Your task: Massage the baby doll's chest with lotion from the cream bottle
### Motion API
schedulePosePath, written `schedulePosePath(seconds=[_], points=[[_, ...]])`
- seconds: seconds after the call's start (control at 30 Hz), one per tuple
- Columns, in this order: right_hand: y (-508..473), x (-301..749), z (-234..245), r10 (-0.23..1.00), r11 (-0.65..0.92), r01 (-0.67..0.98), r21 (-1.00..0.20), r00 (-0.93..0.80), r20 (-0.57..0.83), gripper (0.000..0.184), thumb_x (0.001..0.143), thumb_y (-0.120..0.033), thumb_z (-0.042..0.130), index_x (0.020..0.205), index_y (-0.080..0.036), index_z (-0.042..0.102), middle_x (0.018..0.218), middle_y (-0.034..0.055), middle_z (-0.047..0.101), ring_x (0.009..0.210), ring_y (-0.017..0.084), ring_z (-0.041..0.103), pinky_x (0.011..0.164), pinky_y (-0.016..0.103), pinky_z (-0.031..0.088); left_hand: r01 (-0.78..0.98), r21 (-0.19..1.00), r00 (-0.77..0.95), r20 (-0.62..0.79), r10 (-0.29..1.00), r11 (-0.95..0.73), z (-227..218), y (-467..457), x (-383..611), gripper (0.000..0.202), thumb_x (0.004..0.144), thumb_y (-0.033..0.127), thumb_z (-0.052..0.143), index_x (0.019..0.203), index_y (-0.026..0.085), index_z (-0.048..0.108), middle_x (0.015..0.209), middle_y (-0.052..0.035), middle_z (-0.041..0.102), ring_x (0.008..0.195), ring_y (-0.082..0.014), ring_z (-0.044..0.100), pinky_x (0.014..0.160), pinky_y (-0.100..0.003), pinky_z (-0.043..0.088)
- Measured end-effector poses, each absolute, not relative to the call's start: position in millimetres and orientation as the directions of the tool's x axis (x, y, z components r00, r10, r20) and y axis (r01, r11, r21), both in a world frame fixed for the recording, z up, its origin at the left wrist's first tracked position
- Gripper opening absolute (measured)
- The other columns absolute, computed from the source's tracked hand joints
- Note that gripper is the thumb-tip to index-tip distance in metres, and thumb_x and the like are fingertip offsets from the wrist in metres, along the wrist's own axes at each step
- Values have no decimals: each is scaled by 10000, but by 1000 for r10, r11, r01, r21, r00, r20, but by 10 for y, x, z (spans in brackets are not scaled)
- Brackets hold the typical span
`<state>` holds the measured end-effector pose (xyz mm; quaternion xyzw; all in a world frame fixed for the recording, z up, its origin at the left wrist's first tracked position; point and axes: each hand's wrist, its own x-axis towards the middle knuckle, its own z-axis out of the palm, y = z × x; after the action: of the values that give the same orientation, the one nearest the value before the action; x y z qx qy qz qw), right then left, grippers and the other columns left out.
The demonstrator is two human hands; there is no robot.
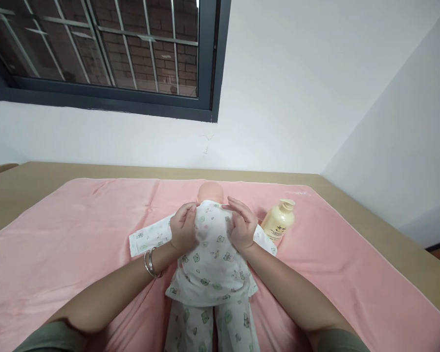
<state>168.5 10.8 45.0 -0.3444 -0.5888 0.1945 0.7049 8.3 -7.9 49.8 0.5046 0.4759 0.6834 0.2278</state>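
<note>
A baby doll [210,191] lies on a pink cloth, its bare head pointing away from me and no face showing. It wears a white long-sleeved shirt [214,254] printed with small green animals, and matching trousers [232,327]. My left hand [184,229] is closed at the doll's left-side shoulder, thumb against the bent fingers, pinching the shirt near the neck. At the opposite shoulder my right hand [242,224] rests with its outer fingers stretched toward the neck and the thumb bent. The sleeves lie spread out to both sides.
A pale yellow pump-top bottle [278,220] stands on the pink cloth [77,234], right beside the right sleeve. Beneath the cloth is a wooden surface [392,249], bordered by white walls. A dark-framed window [214,73] with bars is above at the left.
</note>
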Motion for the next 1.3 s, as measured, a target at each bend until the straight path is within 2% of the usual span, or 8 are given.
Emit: schedulePosePath(seconds=[0.2, 0.37, 0.57, 0.67, 0.8, 0.93, 1.13, 1.3], points=[[90, 1685, 431, 641, 733, 140, -666, 183, 745, 233, 850, -320, 523, 920, -217, 719, 911, 81, 713, 676, 206, 682, 737, 413, 560, 93, 890, -385, 445, 808, -446, 510, -99, 71, 251, 860, 388, 528, 849, 200, 694, 765, -25, 670, 788, -195, 630, 702, -294, 491], [66, 1690, 379, 691, 670, 215, -711, 171, 703, 225, 843, -325, 507, 790, -223, 700, 623, 13, 607, 541, 181, 567, 534, 322, 473, 122, 881, -407, 465, 786, -458, 522, -82, 68, 251, 844, 384, 518, 804, 198, 683, 743, -21, 652, 747, -183, 608, 682, -287, 481], [27, 1714, 442, 691, 662, 272, -699, 141, 709, 335, 873, -374, 451, 572, -234, 490, 518, -24, 473, 499, 153, 465, 504, 292, 382, 161, 873, -349, 487, 800, -461, 519, -34, 30, 245, 810, 396, 522, 673, 211, 605, 645, -7, 579, 659, -171, 537, 616, -284, 438], [20, 1709, 468, 667, 688, 298, -661, 99, 739, 395, 897, -450, 441, 562, -243, 406, 513, -34, 401, 488, 142, 410, 493, 287, 342, 175, 871, -320, 491, 810, -459, 510, -8, 15, 346, 816, 432, 541, 553, 219, 472, 529, 26, 419, 541, -135, 401, 524, -268, 349], [-3, 1707, 511, 625, 732, 341, -590, 10, 780, 459, 928, -460, 443, 546, -251, 297, 504, -47, 303, 467, 130, 326, 487, 290, 302, 225, 862, -310, 505, 806, -454, 499, 14, -9, 575, 880, 545, 494, 487, 219, 229, 475, 46, 235, 477, -102, 243, 471, -273, 231], [-24, 1734, 565, 563, 787, 373, -490, -114, 818, 518, 951, -422, 435, 527, -250, 193, 487, -56, 192, 444, 132, 241, 489, 308, 285, 244, 855, -281, 515, 810, -458, 487, 37, -73, 618, 913, 610, 419, 472, 220, 228, 453, 42, 233, 453, -99, 229, 463, -286, 196], [-19, 1765, 608, 324, 905, 383, -186, -334, 885, 490, 983, -301, 388, 550, -251, 165, 469, -54, 209, 422, 141, 263, 488, 308, 279, 317, 738, -184, 664, 725, -596, 436, 60, -144, 589, 939, 584, 384, 495, 216, 264, 480, 35, 269, 463, -106, 264, 491, -294, 208], [-8, 1755, 626, 361, 867, 478, -140, -411, 837, 456, 1012, -285, 314, 569, -259, 208, 461, -60, 230, 418, 137, 267, 471, 297, 247, 385, 725, -188, 667, 721, -570, 363, 95, -162, 558, 962, 515, 364, 496, 218, 286, 456, 33, 292, 441, -107, 290, 473, -292, 209]])
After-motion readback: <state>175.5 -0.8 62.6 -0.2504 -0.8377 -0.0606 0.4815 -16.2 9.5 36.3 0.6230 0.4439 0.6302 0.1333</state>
